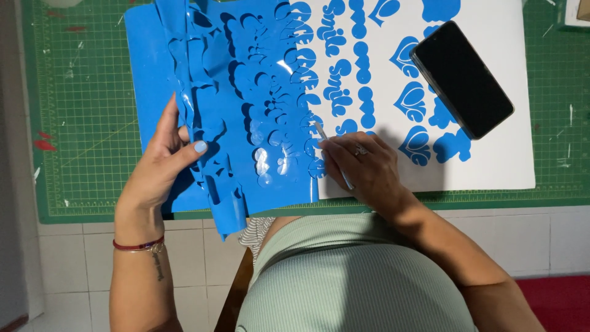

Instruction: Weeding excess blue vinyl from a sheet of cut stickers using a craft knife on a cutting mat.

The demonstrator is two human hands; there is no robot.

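Peel line runs top to bottom, mid-frame.
Our left hand (pixel 161 161) fingers pinch the lifted blue vinyl (pixel 246 110); right hand (pixel 364 169) fingers grip the weeding tool (pixel 321 133), tip at the peel line.

The person wears a pale green ribbed top. The left hand (pixel 161 161) has light blue nail polish, with a red cord bracelet and a small forearm tattoo. The right hand (pixel 362 169) bears a ring.

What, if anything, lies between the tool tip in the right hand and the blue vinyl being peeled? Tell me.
Nothing visible. The right hand holds the thin tool with its tip at the peel edge of the blue vinyl, which the left hand lifts. The phone lies off aside.
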